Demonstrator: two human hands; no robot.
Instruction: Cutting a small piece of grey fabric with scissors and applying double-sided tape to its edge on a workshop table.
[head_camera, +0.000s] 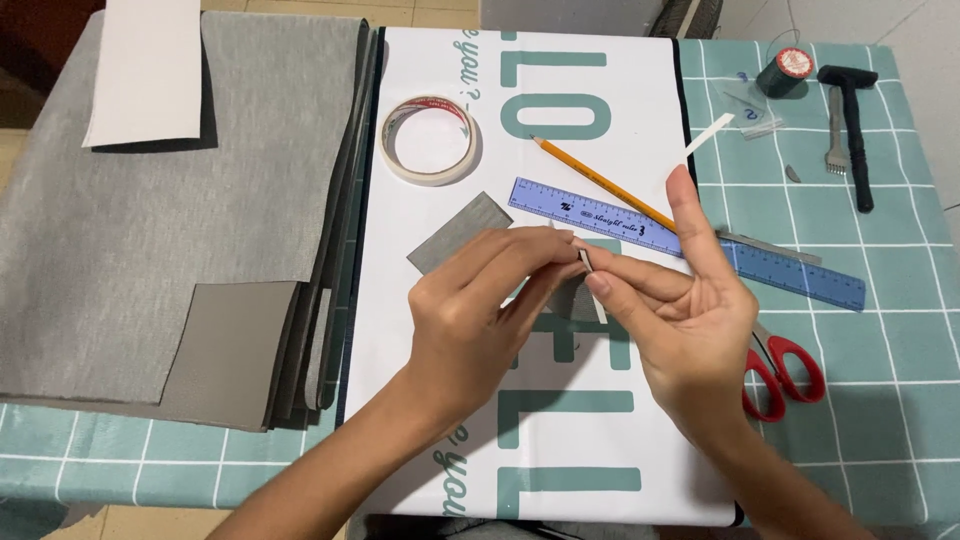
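Over the surface (900, 420), with grey fabric (150, 250) lying folded well to the left, both hands are meeting above the white banner (440, 420), left hand (480, 325) and right hand (680, 310) pinching a small grey strip (584, 260) near the blue ruler (600, 212).

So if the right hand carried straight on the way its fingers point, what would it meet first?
The right hand points up and away across the table, index finger raised. Its fingers already overlap the blue ruler in the picture; just beyond lies the pencil. Its height above them is unclear.
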